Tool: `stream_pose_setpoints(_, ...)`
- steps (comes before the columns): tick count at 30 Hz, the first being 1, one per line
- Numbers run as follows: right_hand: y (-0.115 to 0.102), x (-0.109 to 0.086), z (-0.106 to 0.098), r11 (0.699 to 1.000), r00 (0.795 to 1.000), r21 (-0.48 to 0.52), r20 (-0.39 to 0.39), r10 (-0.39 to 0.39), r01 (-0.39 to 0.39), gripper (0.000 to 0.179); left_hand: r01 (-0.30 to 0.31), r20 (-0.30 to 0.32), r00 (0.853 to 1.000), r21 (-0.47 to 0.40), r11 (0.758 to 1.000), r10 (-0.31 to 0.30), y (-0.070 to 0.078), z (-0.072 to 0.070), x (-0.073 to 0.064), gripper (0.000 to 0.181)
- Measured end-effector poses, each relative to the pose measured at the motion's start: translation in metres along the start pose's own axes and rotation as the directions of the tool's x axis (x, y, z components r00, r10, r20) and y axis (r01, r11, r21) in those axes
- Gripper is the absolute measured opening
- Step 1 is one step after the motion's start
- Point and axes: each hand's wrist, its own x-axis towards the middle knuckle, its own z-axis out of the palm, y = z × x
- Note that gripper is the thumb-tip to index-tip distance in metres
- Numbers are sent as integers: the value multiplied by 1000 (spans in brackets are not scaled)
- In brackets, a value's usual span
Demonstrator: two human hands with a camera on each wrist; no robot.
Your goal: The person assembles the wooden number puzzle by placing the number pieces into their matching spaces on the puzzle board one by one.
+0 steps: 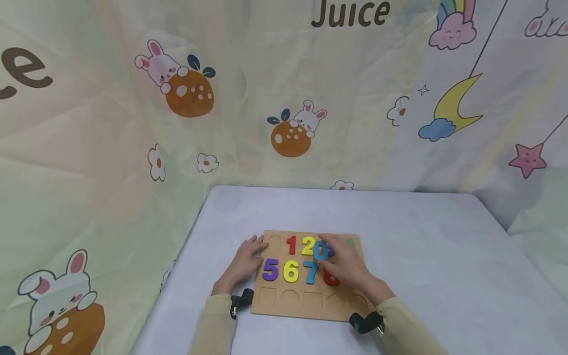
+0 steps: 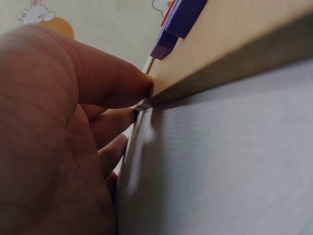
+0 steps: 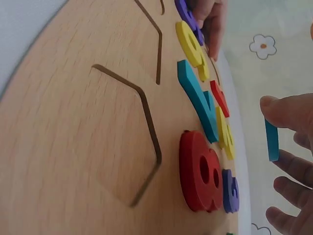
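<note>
A wooden number puzzle board (image 1: pixel 306 303) lies on the table. My right hand (image 1: pixel 348 266) pinches a blue number 0 (image 1: pixel 320 251) between thumb and fingers, above the board; the right wrist view shows the blue 0 (image 3: pixel 272 141) edge-on. My left hand (image 1: pixel 245 261) touches the board's left edge, its thumb (image 2: pixel 115 73) right at the rim. In the board sit a red 1 (image 1: pixel 291 245), yellow 2 (image 1: pixel 308 246), purple 5 (image 1: pixel 270 269), yellow 6 (image 1: pixel 290 271), blue 7 (image 1: pixel 310 272) and red 8 (image 3: pixel 200 171). The right hand partly hides the purple 3 (image 3: pixel 230 191) and green 4.
A vacant rounded recess (image 1: pixel 275 241) shows at the board's top left. Several vacant shape recesses line its near row. The white-covered table (image 1: pixel 443 256) extends to the right, and a printed cloth (image 1: pixel 248 74) hangs behind it.
</note>
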Motion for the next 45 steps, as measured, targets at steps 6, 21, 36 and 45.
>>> stream_pose_setpoints(6, 0, 11, 11, 1000, 999, -15, 40, 3, -3, 72, 8, -4, 1000, 5, 1000, -8, 0, -1, 0, 45)
stream_pose_setpoints(21, -8, 45, 39, 1000, 999, -28, 44, 6, -5, 73, 42, -1, 999, -29, 999, -42, -1, -2, -2, 45)
stream_pose_setpoints(36, -26, 68, 73, 996, 988, 3, 125, -94, 94, 72, 162, 2, 987, -37, 986, -162, -2, 1, -5, 62)
stream_pose_setpoints(45, -36, 74, 87, 998, 992, -10, 114, -54, 56, 70, 158, 12, 987, -22, 987, -158, 0, -1, -4, 62)
